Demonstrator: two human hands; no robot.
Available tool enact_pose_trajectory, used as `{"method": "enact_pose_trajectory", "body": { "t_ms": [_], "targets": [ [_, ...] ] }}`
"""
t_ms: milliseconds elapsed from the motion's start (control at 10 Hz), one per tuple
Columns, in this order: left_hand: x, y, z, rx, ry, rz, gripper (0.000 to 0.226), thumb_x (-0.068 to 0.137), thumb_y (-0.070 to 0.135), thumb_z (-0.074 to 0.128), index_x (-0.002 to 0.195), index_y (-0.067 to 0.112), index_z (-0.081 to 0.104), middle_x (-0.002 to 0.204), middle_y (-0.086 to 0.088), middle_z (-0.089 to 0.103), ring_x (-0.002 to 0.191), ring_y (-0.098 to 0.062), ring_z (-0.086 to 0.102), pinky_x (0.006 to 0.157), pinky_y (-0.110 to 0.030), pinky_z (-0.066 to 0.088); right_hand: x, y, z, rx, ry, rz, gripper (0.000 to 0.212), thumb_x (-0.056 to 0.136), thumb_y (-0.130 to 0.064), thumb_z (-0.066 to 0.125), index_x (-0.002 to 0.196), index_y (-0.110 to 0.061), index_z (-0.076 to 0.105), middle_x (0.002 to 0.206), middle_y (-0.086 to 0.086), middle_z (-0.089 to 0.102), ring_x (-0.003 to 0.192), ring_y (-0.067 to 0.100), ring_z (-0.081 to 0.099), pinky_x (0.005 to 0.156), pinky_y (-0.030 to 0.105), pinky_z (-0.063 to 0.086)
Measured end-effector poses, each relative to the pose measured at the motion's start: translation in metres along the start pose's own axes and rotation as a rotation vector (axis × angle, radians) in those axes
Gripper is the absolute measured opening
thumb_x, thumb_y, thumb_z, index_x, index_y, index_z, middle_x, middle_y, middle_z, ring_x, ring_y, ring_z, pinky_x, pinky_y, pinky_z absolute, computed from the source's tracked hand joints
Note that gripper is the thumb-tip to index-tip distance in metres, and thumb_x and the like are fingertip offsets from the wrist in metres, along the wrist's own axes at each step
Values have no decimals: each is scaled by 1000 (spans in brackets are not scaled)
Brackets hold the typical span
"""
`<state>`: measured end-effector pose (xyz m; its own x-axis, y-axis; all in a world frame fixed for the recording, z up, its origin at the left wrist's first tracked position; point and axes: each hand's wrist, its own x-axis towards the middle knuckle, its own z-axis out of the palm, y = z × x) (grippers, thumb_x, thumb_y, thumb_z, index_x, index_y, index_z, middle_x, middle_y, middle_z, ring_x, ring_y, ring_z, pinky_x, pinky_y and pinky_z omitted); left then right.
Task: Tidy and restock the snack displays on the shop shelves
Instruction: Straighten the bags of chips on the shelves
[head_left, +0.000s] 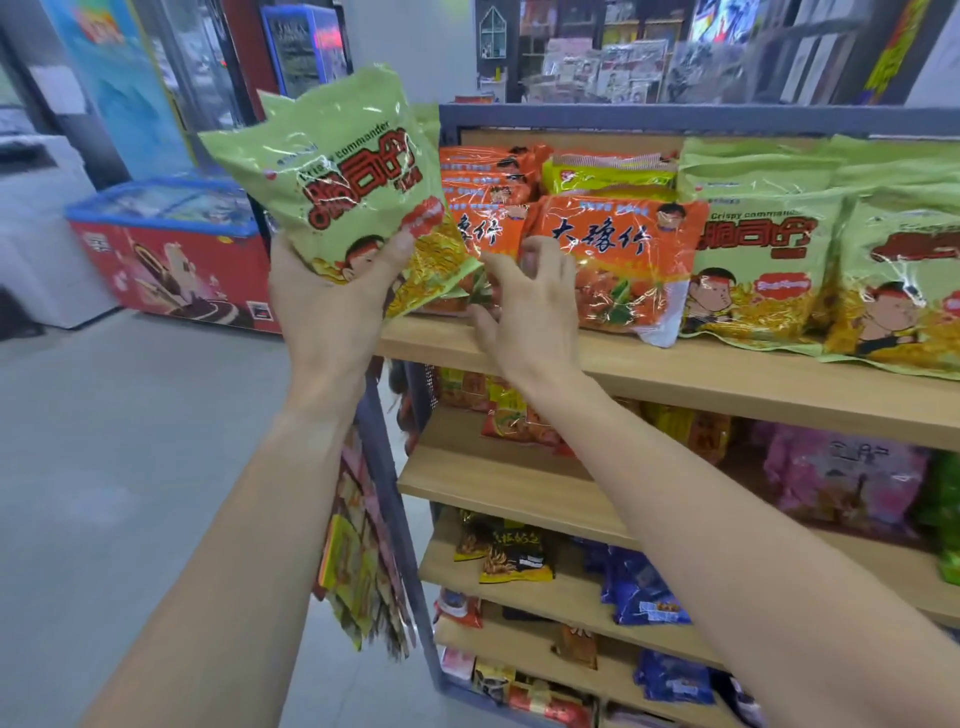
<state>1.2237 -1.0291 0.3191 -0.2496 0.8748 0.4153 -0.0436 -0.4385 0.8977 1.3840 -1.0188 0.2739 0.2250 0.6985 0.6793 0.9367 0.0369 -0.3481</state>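
Green snack bag, printed "Crispy commander", is held up in the air at the left end of the top shelf, tilted with its top leaning left, clear of the shelf board. The left hand grasps it from below: thumb pressed across the lower front of the bag, palm and fingers behind the bottom edge. The bag's lower right corner overlaps the leftmost orange packets from this viewpoint; whether it touches them cannot be determined.

The right hand is just beside the held bag, to its right, in front of the shelf edge. Its fingers are spread and loosely bent, gripping nothing; the fingertips are at the lower edge of the orange snack bags, contact uncertain.

The orange bags stand in a stack at the left part of the top shelf, with a yellow-green packet behind them. To the right stand further green bags of the same print, upright and leaning back.

Lower shelves carry mixed packets in orange, yellow, black, blue and pink. Hanging packets are clipped at the unit's left end. A red chest freezer stands on the floor well to the left.
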Motion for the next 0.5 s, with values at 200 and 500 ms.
{"method": "enact_pose_trajectory", "body": {
  "t_ms": [200,500],
  "targets": [
    [-9,-9,40,-79,-170,-32,56,69,29,97,114,23,65,103,10,75,93,6,72,86,-19,58,-27,26,-71,827,72,294,37,104,-37,53,138,-23,55,121,-11,64,108,-3,61,89,16,50],
    [-81,-1,170,7,-697,-138,58,81,44,70,132,24,49,130,2,62,113,-15,61,98,-40,48,-54,129,-157,452,189,501,59,83,-39,82,135,-25,58,117,-16,62,107,-5,58,83,4,43]
  ]
}}
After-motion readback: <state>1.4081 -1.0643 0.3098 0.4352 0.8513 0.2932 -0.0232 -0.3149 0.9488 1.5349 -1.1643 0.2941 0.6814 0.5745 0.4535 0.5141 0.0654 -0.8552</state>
